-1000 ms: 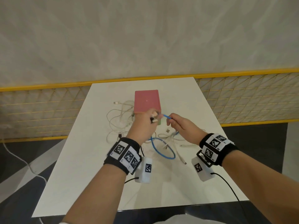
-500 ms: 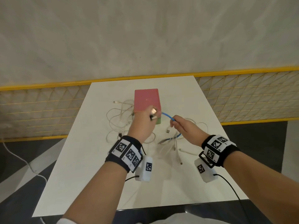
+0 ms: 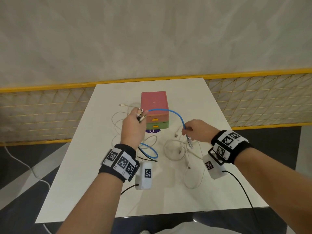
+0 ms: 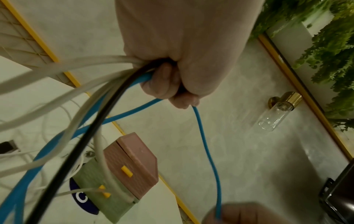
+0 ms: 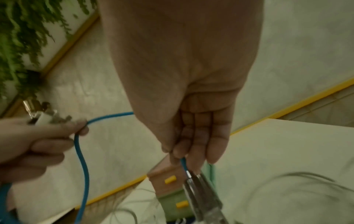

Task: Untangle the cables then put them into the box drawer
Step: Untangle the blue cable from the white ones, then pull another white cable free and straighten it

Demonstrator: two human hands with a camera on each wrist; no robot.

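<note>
My left hand (image 3: pixel 141 118) is raised in a fist in front of the box drawer (image 3: pixel 154 102), gripping a bundle of white, black and blue cable ends (image 4: pixel 114 81). Their plugs (image 3: pixel 140 113) stick out above the fist. A blue cable (image 3: pixel 176 114) arcs from that fist to my right hand (image 3: pixel 185 130), which pinches it just above its plug (image 3: pixel 190 143). The box has a pink top drawer and a green lower one with yellow handles, both shut. More of the blue cable loops (image 3: pixel 151 152) below my left wrist.
Loose white cables (image 3: pixel 173 152) lie on the white table (image 3: pixel 81 174) to the right and left of the box. A purple sticker (image 3: pixel 152 131) sits at the box's front. Yellow mesh fencing (image 3: pixel 42 115) runs behind the table. A white cord (image 3: pixel 20 162) trails on the floor at left.
My hands have drawn apart. The blue cable has slid through my right fingers, so the span between the hands is longer and the right hand now pinches near the plug.
</note>
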